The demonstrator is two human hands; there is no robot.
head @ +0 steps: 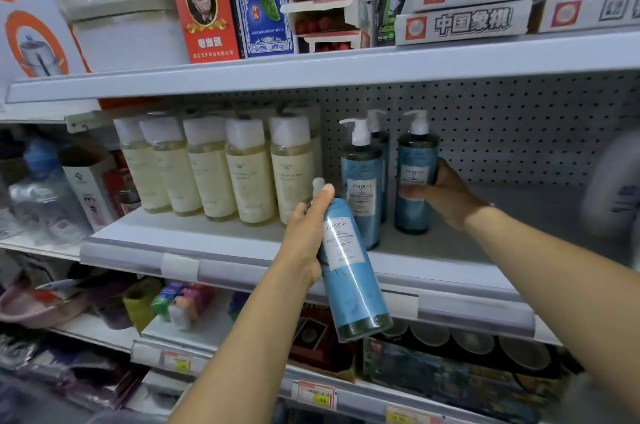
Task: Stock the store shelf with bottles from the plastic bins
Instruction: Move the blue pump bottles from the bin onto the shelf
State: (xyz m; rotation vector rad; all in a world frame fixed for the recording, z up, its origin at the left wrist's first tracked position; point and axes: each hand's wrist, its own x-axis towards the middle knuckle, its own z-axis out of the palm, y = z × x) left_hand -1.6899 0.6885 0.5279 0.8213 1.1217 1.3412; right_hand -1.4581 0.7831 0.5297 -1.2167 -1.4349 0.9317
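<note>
Store shelf (242, 243) with a pegboard back (502, 132) was partly filled: a row of pale yellow bottles (249, 174) on the left, two blue pump bottles (362, 191) standing just beside them. Right hand (446, 195) was wrapped around a third blue bottle (415, 177), upright on the shelf near those two. Left hand (304, 240) gripped a tilted blue bottle (349, 271) by its upper part, out in front of the shelf edge, pump end leaning toward the yellow row.

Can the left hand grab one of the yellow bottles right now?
Probably not yet: the left hand grips a blue bottle. The yellow bottles stand close by with nothing in the way, so once empty it could likely reach them.
</note>
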